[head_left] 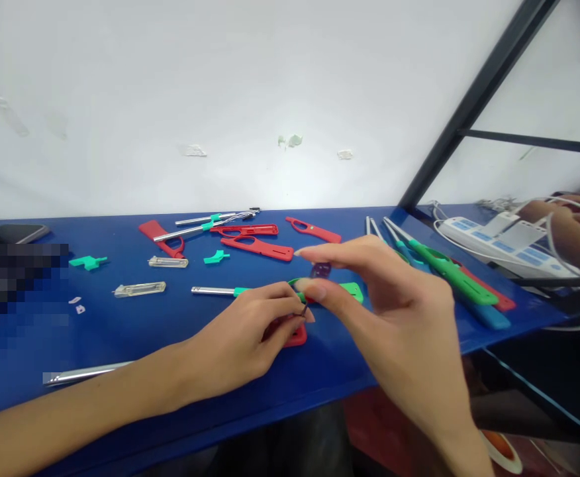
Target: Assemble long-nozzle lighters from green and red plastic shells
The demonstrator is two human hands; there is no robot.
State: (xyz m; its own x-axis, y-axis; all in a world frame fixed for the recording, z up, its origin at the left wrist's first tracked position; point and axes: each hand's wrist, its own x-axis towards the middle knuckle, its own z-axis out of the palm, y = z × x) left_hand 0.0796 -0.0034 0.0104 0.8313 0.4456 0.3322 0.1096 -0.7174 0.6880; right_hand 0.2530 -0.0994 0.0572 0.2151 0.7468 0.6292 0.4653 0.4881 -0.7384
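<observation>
My right hand pinches a small dark purple block between thumb and forefinger, above the table. Close beside it, my left hand has its fingertips closed on a thin dark wire; whether this joins the block I cannot tell. Partly hidden under the left hand lies a red plastic piece. Behind both hands are a metal lighter tube with a teal trigger and a green handle shell. Another metal tube lies under my left forearm.
Red handle shells, teal triggers and clear fuel tanks lie on the blue table. Several long lighters are piled at right, near a power strip. A phone is at left; another person's arm shows far right.
</observation>
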